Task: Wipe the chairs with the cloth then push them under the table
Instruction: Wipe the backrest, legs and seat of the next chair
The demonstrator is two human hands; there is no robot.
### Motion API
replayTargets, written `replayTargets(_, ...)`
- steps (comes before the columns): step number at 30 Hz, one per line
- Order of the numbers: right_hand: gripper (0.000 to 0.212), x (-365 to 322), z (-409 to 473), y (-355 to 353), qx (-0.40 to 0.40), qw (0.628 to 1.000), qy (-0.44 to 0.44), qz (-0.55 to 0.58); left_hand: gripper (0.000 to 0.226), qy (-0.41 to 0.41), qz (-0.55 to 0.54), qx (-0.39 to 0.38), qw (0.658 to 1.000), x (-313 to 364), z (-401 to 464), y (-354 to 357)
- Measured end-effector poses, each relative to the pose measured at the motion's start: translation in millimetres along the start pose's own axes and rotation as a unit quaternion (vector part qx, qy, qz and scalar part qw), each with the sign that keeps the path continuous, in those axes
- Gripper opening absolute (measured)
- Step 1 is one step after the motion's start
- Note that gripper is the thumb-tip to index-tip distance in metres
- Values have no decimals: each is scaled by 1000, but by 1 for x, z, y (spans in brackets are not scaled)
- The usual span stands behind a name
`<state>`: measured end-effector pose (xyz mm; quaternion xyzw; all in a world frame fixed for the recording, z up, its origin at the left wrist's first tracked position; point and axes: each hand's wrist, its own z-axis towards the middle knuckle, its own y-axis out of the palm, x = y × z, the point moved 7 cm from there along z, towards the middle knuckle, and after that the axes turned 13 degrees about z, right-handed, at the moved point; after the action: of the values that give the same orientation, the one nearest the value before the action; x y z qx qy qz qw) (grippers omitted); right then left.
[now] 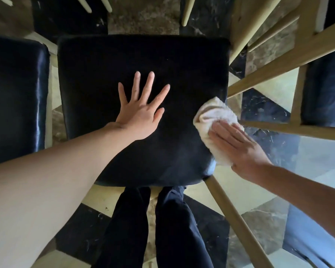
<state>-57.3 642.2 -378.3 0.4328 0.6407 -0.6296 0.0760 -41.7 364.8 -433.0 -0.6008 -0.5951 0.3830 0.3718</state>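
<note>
My left hand point(141, 115) flat, fingers spread, mid-frame on the chair seat point(108, 74); right hand point(234, 146) presses the cloth point(209, 115) at its right edge with straight fingers, cloth could slip off

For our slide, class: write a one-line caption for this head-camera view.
Left hand flat on a black chair seat while the right hand presses a cream cloth against its right edge.
</note>
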Motion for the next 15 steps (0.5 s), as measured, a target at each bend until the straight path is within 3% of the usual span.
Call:
replayTargets(3,100,-16,-14,19,-85,994,-26,59,63,-3,-14,-10,1000,0,1,2)
replayTargets(5,99,-25,5,11,-58,990,-13,126,63,1,-16,-14,1000,1,2,2)
replayTargets(7,90,-48,36,11,-49,987,-75,134,62,1,-21,-18,1000,1,2,1)
replayTargets(9,82,-80,61,30,-97,977,-171,78,60,1,-32,-17,999,1,2,0)
replayTargets(12,58,-104,65,76,-203,934,-293,-13,62,1,-34,-4,999,-1,0,-1)
replayTargets(15,59,-95,45,103,-282,900,-321,-89,63,9,-21,9,1000,1,0,-2)
